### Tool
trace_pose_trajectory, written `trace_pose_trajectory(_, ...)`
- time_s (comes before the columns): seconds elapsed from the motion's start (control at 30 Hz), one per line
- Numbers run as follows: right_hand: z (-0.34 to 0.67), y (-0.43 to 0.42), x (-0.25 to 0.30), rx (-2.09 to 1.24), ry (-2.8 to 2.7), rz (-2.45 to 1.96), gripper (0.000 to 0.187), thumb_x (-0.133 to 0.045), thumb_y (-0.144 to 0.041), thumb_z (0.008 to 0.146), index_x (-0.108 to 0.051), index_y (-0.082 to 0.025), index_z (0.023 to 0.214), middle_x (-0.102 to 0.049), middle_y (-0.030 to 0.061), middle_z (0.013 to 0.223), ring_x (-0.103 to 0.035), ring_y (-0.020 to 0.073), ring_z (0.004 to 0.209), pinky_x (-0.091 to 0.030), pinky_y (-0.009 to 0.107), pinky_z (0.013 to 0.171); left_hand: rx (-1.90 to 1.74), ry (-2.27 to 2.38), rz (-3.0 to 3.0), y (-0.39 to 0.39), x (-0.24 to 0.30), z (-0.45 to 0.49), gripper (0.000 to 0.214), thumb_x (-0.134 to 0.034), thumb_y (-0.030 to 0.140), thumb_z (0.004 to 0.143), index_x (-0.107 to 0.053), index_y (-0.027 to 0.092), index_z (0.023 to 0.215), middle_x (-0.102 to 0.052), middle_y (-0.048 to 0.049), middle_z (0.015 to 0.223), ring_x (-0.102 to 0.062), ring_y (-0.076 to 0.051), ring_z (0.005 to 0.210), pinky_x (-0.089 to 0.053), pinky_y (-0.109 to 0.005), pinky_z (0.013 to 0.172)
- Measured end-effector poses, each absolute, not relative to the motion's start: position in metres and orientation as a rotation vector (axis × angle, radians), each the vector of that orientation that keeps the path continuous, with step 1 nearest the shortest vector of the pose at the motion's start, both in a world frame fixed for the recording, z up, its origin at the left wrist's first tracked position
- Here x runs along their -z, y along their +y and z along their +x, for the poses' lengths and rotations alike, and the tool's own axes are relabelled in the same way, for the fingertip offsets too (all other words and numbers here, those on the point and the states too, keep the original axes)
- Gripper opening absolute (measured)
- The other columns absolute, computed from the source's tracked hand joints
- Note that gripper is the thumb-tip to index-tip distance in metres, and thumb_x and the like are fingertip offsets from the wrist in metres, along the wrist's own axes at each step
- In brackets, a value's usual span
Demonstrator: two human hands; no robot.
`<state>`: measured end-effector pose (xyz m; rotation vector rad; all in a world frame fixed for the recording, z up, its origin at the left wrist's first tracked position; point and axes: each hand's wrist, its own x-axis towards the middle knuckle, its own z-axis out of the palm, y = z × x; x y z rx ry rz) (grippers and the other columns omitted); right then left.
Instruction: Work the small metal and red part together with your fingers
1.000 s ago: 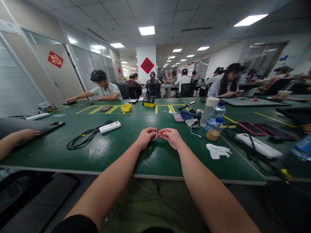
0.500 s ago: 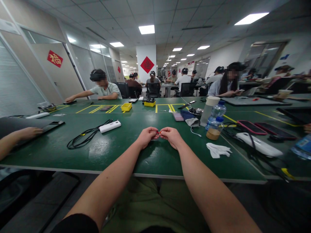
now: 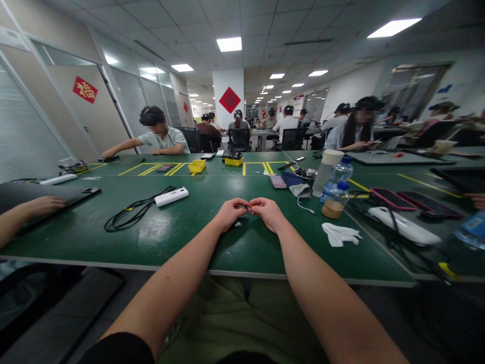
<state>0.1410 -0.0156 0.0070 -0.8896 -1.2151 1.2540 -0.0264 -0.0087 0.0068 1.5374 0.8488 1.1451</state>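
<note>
My left hand (image 3: 229, 214) and my right hand (image 3: 268, 212) meet fingertip to fingertip just above the green table (image 3: 182, 237). Between them they pinch a tiny red and silver part (image 3: 247, 206); its shape is too small to make out. Both hands are closed around it, knuckles up, forearms stretched out from the near edge. A small pale speck (image 3: 238, 223) lies on the table under my left hand.
A white power bank (image 3: 172, 197) with a black cable (image 3: 131, 213) lies to the left. Bottles (image 3: 337, 187), a crumpled white cloth (image 3: 340, 234), phones (image 3: 392, 199) and a white device (image 3: 404, 226) sit to the right. Another person's hand (image 3: 41, 206) rests at far left. Yellow trays (image 3: 197, 167) stand farther back, people beyond.
Both hands have lifted slightly and stayed pinched together on the small part. Nothing else on the table has moved.
</note>
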Motion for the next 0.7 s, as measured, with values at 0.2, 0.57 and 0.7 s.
trace_pose_trajectory(0.2,0.1404,-0.0159,-0.0066,-1.172,-1.298,-0.923,0.025,-0.073,-0.016,0.057,-0.068,-0.015,0.081,-0.069,0.0018,0.071,-0.061,0.0136,0.064,-0.048,0.028,0.065,-1.173,0.909,1.648,-0.0077,-0.0066,-0.0263,0.024,-0.065,0.011,0.068,-0.069,0.014,0.092,-0.069,-0.0033,0.083,-0.06,-0.012,0.072,-0.046,-0.023,0.069)
trace_pose_trajectory(0.57,0.1405,-0.0156,-0.0039,-1.082,-1.399,-0.948,0.021,-0.072,-0.022,0.058,-0.065,-0.016,0.077,-0.067,0.0008,0.07,-0.061,0.0149,0.066,-0.047,0.03,0.069,-1.184,0.96,1.737,-0.0084,-0.0069,-0.023,0.018,-0.061,0.008,0.067,-0.065,0.013,0.084,-0.065,-0.0006,0.074,-0.057,-0.011,0.066,-0.043,-0.022,0.064)
trace_pose_trajectory(0.7,0.1395,-0.0152,-0.0048,-1.062,-1.445,-0.934,0.021,-0.068,-0.019,0.058,-0.063,-0.017,0.078,-0.067,0.0005,0.072,-0.059,0.014,0.064,-0.045,0.027,0.062,-1.193,0.967,1.758,-0.0072,-0.0064,-0.0227,0.018,-0.061,0.008,0.066,-0.064,0.014,0.083,-0.062,0.0012,0.071,-0.054,-0.01,0.064,-0.041,-0.021,0.062)
